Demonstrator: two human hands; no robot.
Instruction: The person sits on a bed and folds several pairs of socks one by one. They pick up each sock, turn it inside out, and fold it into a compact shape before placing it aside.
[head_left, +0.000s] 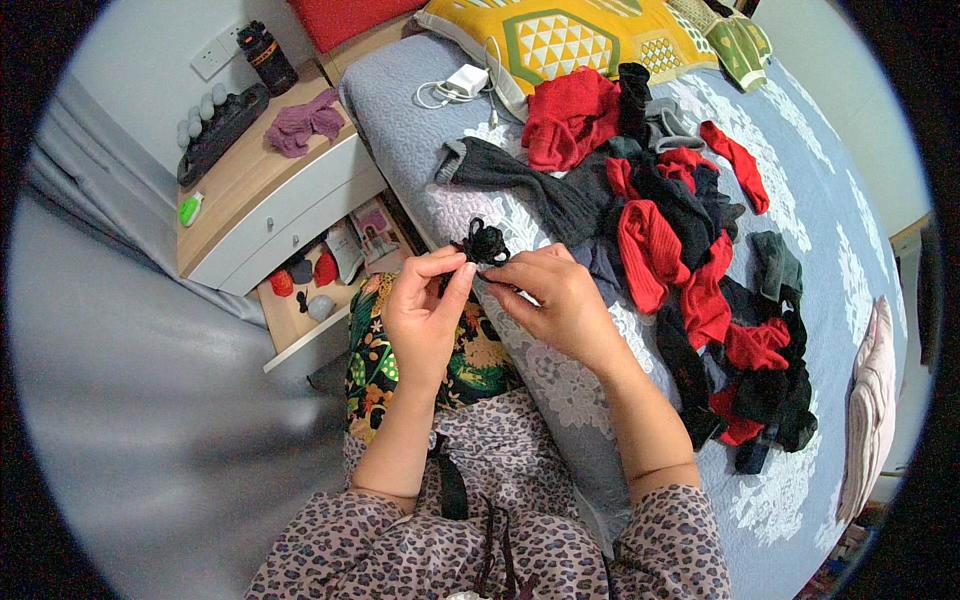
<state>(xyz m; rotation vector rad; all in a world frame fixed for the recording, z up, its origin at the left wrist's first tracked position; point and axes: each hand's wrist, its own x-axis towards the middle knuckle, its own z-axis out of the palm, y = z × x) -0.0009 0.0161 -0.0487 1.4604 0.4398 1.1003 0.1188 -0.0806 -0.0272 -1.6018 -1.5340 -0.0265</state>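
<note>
Between my fingertips, over the near edge of the bed, is a small black bunched fabric item with loops (484, 242). My left hand (429, 307) pinches its left side between thumb and forefinger. On the other side, my right hand (561, 301) pinches the lower right of it. A long pile of socks lies on the bed to the right, with red ribbed socks (651, 255), a dark grey ribbed sock (540, 180) and a grey sock (671, 126) among black ones. Whether the black item is one piece or several, I cannot tell.
Left of the bed stands a nightstand (262, 202) with a purple knitted item (304, 124), a black bottle (267, 58) and a dark tray. Its open lower drawer (315, 337) holds small items. A white charger (466, 79) and a yellow pillow (570, 41) lie on the bed.
</note>
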